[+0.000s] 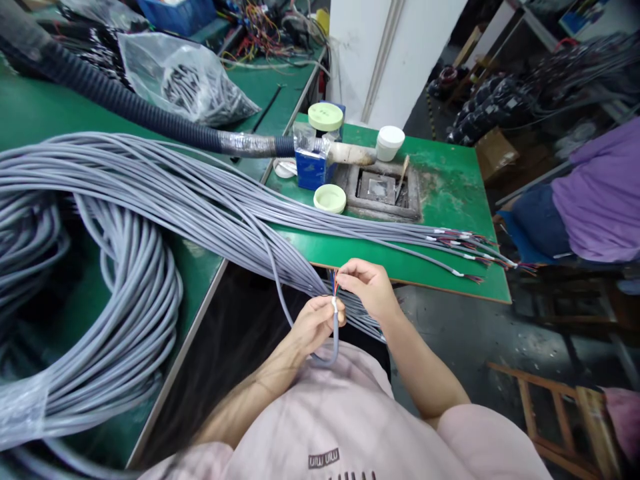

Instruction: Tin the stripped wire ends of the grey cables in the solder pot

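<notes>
In the head view my left hand [319, 321] is closed around the end of a grey cable [335, 337], just below a white band. Thin coloured wires [335, 283], red and blue among them, stick up from that end. My right hand [367, 283] pinches the tips of these wires between thumb and fingers. The cable bends down in a loop in front of my pink shirt. Behind my hands, a long bundle of grey cables [240, 190] lies across the green bench, with stripped, white-banded ends [457, 238] at the right.
A black hose [165, 123] runs to a blue box [313, 168]. Near it are a solder pot [380, 189] with a brush, a white cup [390, 142] and a green-lidded jar [325, 117]. A large cable coil [135, 307] lies left. At right are a person in purple [600, 193] and a wooden stool [545, 407].
</notes>
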